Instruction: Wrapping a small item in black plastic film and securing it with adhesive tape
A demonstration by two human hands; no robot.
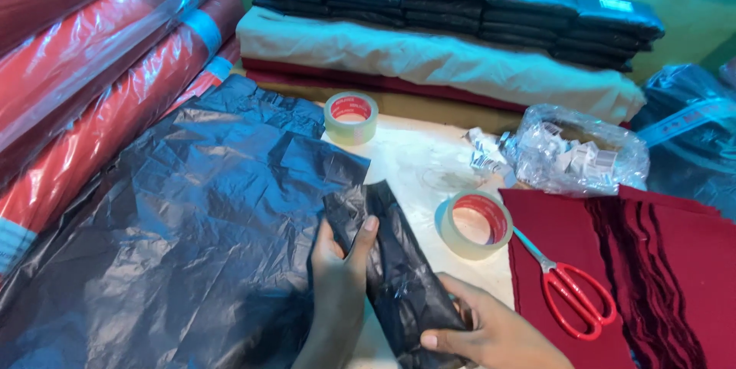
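A long, narrow bundle wrapped in black plastic lies tilted on the table in front of me. My left hand grips its upper left side, thumb pressed on top. My right hand holds its lower end from the right, fingers curled under it. A large sheet of crinkled black plastic spreads out to the left, and its edge touches the bundle.
Two rolls of clear tape sit on the white tabletop. Red-handled scissors lie on stacked dark red cloth. A clear bag of paper labels sits behind. Red fabric rolls stand left; black packages are stacked at the back.
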